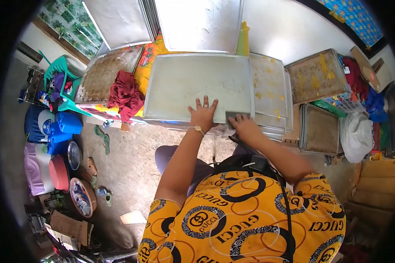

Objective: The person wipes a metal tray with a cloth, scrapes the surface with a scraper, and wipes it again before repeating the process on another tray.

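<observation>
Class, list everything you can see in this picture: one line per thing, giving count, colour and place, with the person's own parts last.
metal tray: one, grey, centre, under both hands
scraper: one, dark, at the tray's near edge
soiled trays: several, brown-stained, right
red cloth: one, on the left tray
plastic chair: one, green, far left
blue containers: several, floor, left
left hand: flat on the tray, wrist with watch
right hand: on the scraper
</observation>
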A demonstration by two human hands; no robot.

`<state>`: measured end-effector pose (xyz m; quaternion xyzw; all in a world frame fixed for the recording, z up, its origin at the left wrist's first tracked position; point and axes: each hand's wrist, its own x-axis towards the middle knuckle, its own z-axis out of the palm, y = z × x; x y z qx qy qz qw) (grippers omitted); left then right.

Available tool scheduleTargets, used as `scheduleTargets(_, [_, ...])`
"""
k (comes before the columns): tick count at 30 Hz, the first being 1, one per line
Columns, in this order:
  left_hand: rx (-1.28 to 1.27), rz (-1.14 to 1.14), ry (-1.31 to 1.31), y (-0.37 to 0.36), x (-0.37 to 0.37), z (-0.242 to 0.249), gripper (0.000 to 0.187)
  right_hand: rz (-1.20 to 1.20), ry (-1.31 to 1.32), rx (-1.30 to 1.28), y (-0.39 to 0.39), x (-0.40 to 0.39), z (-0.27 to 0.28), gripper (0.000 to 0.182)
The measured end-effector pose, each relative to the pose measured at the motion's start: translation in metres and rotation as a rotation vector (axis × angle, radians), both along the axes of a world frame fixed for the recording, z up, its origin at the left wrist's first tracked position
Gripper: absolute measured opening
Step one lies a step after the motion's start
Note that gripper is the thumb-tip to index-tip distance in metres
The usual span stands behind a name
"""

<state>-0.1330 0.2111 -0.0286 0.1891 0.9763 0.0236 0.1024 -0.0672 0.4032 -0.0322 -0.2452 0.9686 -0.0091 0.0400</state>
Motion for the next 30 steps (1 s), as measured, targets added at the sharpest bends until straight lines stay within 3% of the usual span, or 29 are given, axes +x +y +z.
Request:
scheduleTargets(3, [-0.004,-0.009,-0.002,0.001,0.002,-0.003,0.098,-0.005,0.069,-0.021,0.000,0.007,-0.006,0.044])
scheduleTargets(10, [-0.010,-0.011,0.024,0.003,0.001,-0.003,0.097,-0.204,-0.060,-0.108,0.018,-0.128,0.003,0.031])
scheduleTargets(15, [0.002,-0.024,0.039,0.001,0.002,-0.004,0.095,-0.062,0.085,0.047,0.012,-0.057,-0.009,0.043])
scheduleTargets(18, [-0.001,-0.026,0.033,0.001,0.001,-0.004,0.095,-0.046,0.048,0.007,0.010,-0.024,-0.017,0.039])
scheduleTargets(22, [-0.005,-0.030,0.018,0.002,0.000,-0.004,0.096,-0.134,-0.078,-0.117,0.016,-0.086,0.003,0.036])
scheduleTargets(26, [-0.009,-0.021,0.015,0.002,0.001,-0.001,0.096,-0.099,-0.030,-0.183,0.034,-0.171,0.005,0.036])
scheduleTargets(30, [0.010,-0.027,0.031,0.001,0.001,-0.004,0.095,-0.124,-0.061,-0.089,0.029,-0.153,-0.004,0.039])
